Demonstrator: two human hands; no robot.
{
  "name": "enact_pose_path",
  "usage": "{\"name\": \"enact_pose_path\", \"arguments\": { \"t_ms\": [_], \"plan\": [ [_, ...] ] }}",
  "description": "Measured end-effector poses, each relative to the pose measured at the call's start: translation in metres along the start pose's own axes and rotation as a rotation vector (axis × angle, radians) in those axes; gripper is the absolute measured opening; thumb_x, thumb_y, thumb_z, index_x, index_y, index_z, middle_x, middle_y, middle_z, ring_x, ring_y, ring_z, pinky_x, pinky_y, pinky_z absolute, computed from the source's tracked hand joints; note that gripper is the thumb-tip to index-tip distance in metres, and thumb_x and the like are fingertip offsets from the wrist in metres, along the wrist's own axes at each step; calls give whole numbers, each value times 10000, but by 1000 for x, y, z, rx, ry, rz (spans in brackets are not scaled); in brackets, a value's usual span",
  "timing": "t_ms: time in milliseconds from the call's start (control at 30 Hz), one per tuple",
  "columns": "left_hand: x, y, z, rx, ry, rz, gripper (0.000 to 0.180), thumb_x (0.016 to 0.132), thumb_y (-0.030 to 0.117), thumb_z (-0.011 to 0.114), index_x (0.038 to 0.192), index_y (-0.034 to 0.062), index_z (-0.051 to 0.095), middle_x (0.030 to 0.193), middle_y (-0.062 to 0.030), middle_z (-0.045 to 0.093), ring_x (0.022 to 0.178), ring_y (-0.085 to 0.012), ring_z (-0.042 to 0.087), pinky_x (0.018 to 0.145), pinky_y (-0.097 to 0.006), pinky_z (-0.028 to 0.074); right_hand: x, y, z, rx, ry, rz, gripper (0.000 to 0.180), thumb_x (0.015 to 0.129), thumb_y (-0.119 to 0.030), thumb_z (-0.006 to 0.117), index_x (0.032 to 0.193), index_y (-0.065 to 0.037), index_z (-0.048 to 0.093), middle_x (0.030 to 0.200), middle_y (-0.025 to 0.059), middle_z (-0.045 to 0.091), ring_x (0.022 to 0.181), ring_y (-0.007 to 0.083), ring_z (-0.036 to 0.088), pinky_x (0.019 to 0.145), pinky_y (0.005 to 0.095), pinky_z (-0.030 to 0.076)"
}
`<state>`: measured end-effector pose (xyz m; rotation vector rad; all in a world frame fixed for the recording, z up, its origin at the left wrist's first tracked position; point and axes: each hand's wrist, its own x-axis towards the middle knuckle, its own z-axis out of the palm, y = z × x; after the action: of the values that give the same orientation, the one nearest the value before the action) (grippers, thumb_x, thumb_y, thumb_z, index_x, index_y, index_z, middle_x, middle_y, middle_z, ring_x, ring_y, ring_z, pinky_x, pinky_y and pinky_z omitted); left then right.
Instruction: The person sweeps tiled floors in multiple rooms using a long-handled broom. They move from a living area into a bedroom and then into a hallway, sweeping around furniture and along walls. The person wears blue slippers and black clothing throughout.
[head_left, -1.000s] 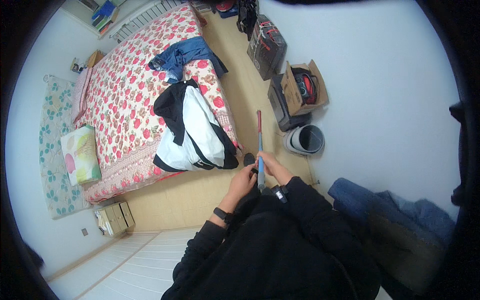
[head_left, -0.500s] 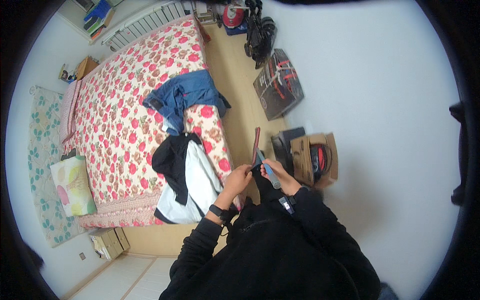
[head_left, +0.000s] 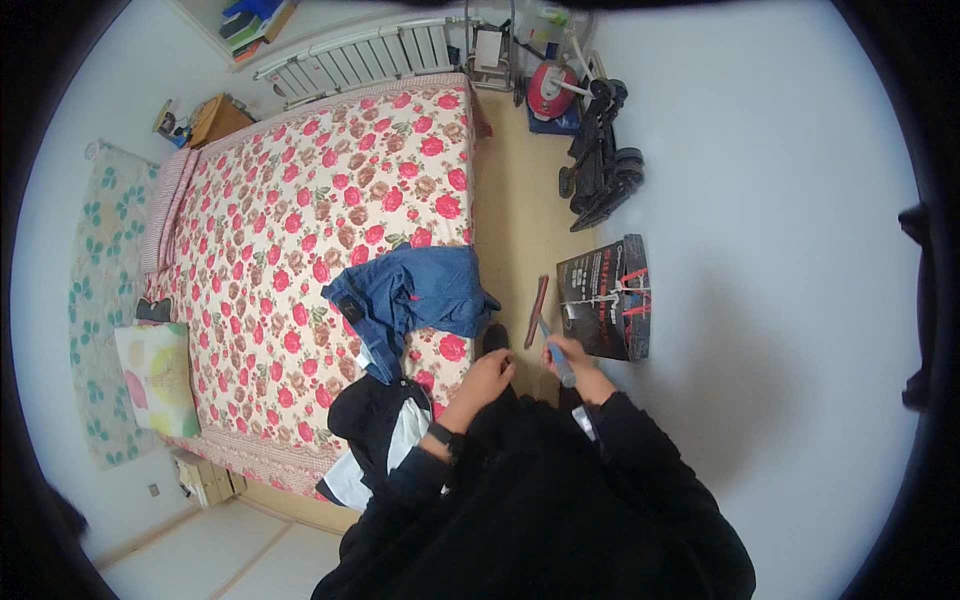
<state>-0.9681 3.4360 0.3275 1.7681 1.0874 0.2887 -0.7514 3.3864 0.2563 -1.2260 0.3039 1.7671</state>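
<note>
My right hand (head_left: pixel 580 365) is wrapped round the grey-blue handle of a T-shaped tool (head_left: pixel 537 312). Its long, narrow, dark reddish head points away from me over the floor; whether it is a brush or a squeegee I cannot tell. Beside it, my left hand (head_left: pixel 486 378) has its fingers curled together, apart from the tool, and anything inside them is hidden. Left of that hand, a blue denim garment (head_left: pixel 425 290) lies crumpled on the bed's edge. Nearer to me, a black and white garment (head_left: pixel 375 425) is partly covered by my left forearm.
The bed (head_left: pixel 290 240) with a floral cover fills the left side. A black cardboard box (head_left: pixel 600 305) stands against the right wall, with a folded stroller (head_left: pixel 605 165) and a red vacuum cleaner (head_left: pixel 552 92) farther back. A narrow floor strip (head_left: pixel 515 220) runs between.
My view has moved forward along the bed, so the open brown carton at right is out of sight. My left hand has come away from the tool, which my right hand still holds.
</note>
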Motion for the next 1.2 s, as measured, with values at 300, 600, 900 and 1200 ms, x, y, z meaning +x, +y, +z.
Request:
{"name": "enact_pose_path", "arguments": {
  "t_ms": [300, 600, 900, 1200],
  "plan": [
    [223, 29, -99, 127, -50, 116, 295, 858, 188, 568, 1108, 32, 590, 907, -198, 635, 838, -359, 617, 725, -431, 489, 98, -187, 114, 52, -105, -69, 163, 877, -170, 606, 879, -24, 532, 785, 80, 565, 663, 161, 536, 640, 272, 449],
    [455, 67, -170, 95, -6, 89, 272, 850, 215, 574, 1045, 31, 621, 867, -193, 644, 815, -362, 626, 724, -446, 499, 212, -382, 194, 82, -319, 10, 210, 886, -226, 621, 855, -26, 563, 769, 68, 581, 680, 152, 563, 670, 264, 482],
    [626, 73, -282, -26, 158, -6, 296, 858, 188, 573, 1105, 26, 593, 909, -201, 640, 812, -360, 621, 709, -425, 492, 325, -553, 323, -270, -192, 112, 203, 874, -215, 628, 880, -25, 557, 780, 77, 580, 644, 180, 572, 595, 295, 492],
    [763, 41, -391, -28, 287, -103, 314, 861, 214, 557, 1115, 32, 593, 919, -195, 645, 840, -358, 626, 723, -435, 495, 399, -671, 502, -595, -361, 100, 167, 922, -185, 586, 964, -29, 545, 915, 30, 557, 799, 89, 554, 769, 220, 471]
  ]
}}
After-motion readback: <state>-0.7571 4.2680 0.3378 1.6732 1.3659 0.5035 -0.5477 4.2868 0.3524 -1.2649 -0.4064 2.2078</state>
